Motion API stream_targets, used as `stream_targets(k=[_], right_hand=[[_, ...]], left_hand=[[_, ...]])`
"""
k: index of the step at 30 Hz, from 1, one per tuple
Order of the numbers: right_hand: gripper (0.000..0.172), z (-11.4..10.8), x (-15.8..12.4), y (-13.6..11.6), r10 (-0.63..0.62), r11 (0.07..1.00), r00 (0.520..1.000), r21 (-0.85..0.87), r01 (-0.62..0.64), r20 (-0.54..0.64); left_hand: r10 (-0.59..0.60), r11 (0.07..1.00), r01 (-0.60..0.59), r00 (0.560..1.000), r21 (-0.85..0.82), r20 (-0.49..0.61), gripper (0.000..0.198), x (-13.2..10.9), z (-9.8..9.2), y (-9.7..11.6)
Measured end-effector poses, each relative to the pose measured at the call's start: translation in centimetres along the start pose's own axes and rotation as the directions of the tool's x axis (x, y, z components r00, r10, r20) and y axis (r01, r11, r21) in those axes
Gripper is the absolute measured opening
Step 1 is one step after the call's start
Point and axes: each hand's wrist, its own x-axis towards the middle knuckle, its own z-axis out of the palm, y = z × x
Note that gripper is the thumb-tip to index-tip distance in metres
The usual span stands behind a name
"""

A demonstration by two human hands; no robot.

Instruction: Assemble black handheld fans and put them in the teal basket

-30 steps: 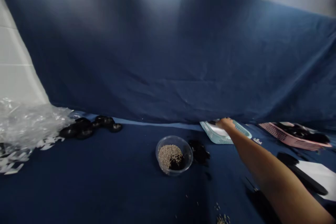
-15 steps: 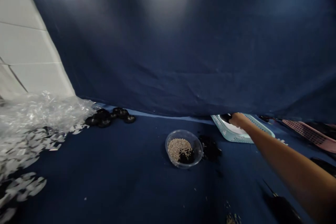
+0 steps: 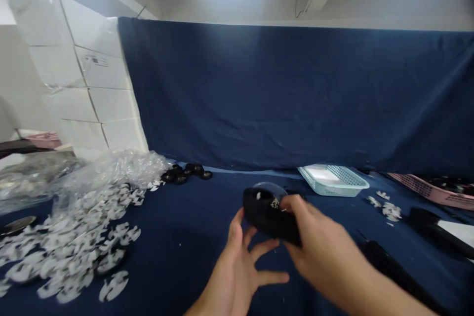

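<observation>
My right hand (image 3: 322,242) grips a dark, elongated black plastic part (image 3: 268,215), which is held up over the blue cloth. A hollow end of the part faces up and to the left. My left hand (image 3: 242,264) is just below it, palm turned up and fingers spread. Its thumb reaches the part's left edge, and I cannot tell whether it touches. Behind the part, a clear plastic bowl (image 3: 272,187) is mostly covered; a few small metallic bits (image 3: 274,203) show there.
White plastic clips (image 3: 74,242) are heaped at left beside clear plastic bags (image 3: 122,168) and black round pieces (image 3: 179,175). A light blue basket (image 3: 335,190) and a pink basket (image 3: 433,192) stand at right. A black thin-tipped tool (image 3: 392,266) lies front right.
My right hand has come back from the light blue basket to the middle, with the black part in it. My left hand has entered the view. The view has tilted up.
</observation>
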Motion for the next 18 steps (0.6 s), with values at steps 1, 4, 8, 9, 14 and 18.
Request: stream_targets(k=[1, 4, 8, 9, 14, 18], right_hand=[[0.044, 1.5, -0.9, -1.7, -0.027, 1.000, 0.999, 0.006, 0.027, 0.035], [0.049, 4.4, -2.5, -4.0, -0.163, 0.987, 0.973, 0.032, 0.160, 0.163], [0.029, 4.0, -0.6, -4.8, -0.212, 0.968, 0.976, 0.146, 0.202, 0.054], [0.030, 3.7, 0.6, -5.4, -0.201, 0.965, 0.979, 0.168, 0.199, -0.003], [0.022, 6.7, 8.8, -13.4, -0.487, 0.860, 0.869, 0.219, 0.460, 0.085], [0.022, 13.1, 13.7, -21.3, -0.736, 0.676, 0.622, 0.232, 0.700, 0.268]], left_hand=[[-0.105, 0.984, 0.103, 0.994, -0.143, -0.009, 0.071, 0.3, 0.1, -0.6], [-0.273, 0.926, 0.234, 0.957, -0.298, -0.099, 0.070, 0.6, -2.3, -0.9], [-0.297, 0.929, 0.242, 0.939, -0.279, -0.176, 0.062, 1.1, -7.2, -0.1], [-0.296, 0.933, 0.241, 0.936, -0.266, -0.189, 0.059, 1.3, -8.0, -0.1], [-0.251, 0.966, 0.224, 0.936, -0.131, -0.245, 0.050, 1.3, -8.9, -1.0], [-0.082, 0.996, 0.089, 0.959, 0.013, -0.270, 0.030, 0.3, -8.6, -1.6]])
